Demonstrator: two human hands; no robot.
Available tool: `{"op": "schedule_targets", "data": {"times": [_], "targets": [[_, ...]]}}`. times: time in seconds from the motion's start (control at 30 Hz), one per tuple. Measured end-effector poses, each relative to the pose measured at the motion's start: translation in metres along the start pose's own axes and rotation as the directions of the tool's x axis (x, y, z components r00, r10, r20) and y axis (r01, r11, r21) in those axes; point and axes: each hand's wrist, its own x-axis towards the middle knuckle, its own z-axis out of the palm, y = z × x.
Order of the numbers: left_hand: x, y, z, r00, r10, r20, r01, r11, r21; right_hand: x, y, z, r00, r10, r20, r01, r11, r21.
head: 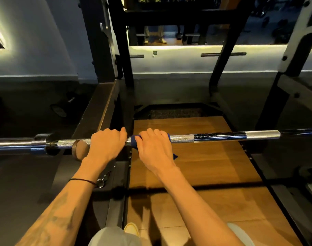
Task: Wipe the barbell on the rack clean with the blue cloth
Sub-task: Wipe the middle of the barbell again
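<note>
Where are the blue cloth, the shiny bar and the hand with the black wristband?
blue cloth [133, 139]: head view, the bit showing between the hands.
barbell [181, 138]: head view, knurled silver part right of the hands.
left hand [106, 144]: head view, back of the hand.

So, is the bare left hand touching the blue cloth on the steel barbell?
Apart. The head view shows bare bar between the left hand and the blue cloth.

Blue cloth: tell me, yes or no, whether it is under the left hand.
No, the blue cloth is wrapped on the barbell under the right hand; the left hand grips bare bar beside it.
</note>
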Motion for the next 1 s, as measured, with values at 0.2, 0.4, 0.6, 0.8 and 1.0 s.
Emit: {"op": "schedule_targets", "data": {"times": [0.2,0.4,0.6,0.8,1.0], "targets": [[-0.003,-0.001,0.024,0.978,0.010,-0.208,-0.026,0.997,-0.077,-0.032,0.134,-0.026,0.973,0.175,-0.152,-0.192,0.976,-0.101],[-0.012,0.017,0.015,0.900,-0.266,-0.345,0.111,0.905,-0.410,-0.053,0.224,-0.043,0.899,0.371,-0.231,-0.414,0.893,-0.178],[-0.022,0.030,0.027,0.868,-0.362,-0.340,0.106,0.803,-0.586,-0.033,0.116,-0.025,0.926,0.336,-0.171,-0.357,0.928,-0.106],[-0.022,0.020,0.016,0.896,-0.300,-0.328,0.107,0.862,-0.496,-0.003,0.000,0.003,0.981,0.195,0.000,-0.195,0.980,-0.047],[0.016,-0.003,-0.015,0.957,-0.234,0.174,0.279,0.905,-0.321,-0.006,0.009,-0.001,0.981,0.194,-0.001,-0.194,0.981,-0.013]]}}
